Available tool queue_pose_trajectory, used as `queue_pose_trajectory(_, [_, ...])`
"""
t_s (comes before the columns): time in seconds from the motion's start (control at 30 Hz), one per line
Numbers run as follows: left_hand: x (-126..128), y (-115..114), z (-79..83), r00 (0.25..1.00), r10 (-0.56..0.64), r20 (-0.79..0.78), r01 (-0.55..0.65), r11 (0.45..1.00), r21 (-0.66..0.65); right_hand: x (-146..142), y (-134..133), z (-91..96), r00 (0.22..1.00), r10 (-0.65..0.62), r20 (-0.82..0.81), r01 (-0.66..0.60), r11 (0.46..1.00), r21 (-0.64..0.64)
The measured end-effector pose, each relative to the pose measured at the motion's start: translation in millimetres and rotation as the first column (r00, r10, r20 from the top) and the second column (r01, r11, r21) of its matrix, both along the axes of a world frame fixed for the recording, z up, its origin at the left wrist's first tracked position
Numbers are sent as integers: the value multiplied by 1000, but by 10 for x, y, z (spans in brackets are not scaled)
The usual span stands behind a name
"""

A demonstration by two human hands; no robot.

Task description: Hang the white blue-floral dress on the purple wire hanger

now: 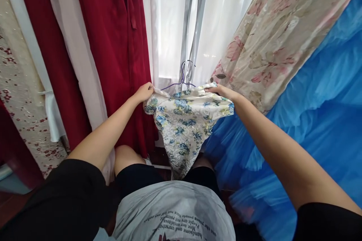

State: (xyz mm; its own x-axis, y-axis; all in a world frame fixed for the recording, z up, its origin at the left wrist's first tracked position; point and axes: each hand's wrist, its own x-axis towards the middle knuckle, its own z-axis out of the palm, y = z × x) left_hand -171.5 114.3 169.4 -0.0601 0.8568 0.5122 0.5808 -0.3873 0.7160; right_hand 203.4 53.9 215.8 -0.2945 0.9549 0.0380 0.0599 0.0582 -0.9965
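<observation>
A white garment with blue and yellow flowers (183,124) hangs in front of me, stretched between my two hands. My left hand (144,93) is closed on its upper left edge, at the shoulder. On the other side, my right hand (219,91) grips the upper right shoulder, the fingers partly hidden by cloth. A purple hanger (182,79) shows just behind the garment's top edge, its hook upright; the lower part is hidden by the cloth. The garment's lower end narrows and drops between my thighs.
Dark red cloth (113,37) hangs at the left, beside a pale pink length (70,34). White curtains (169,26) with grey ribbons (188,19) are straight ahead. Floral fabric (263,45) and a blue tulle dress (311,128) fill the right side.
</observation>
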Motion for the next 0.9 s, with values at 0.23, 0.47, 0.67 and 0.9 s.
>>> queue_pose_trajectory(0.23, [227,-183,65,999,-7,40,-1,981,194,411,-58,-305,996,84,39,-75,976,-205])
queue_pose_trajectory(0.47, [305,-439,257,965,17,-260,68,947,313,475,-147,63,982,147,115,-144,989,-36])
queue_pose_trajectory(0.67, [213,-371,297,968,167,-189,-87,924,372,-208,-397,341,951,308,-14,-308,951,20])
queue_pose_trajectory(0.9, [471,-528,132,926,-79,370,-64,932,358,-1157,-580,-166,882,417,218,-470,802,369])
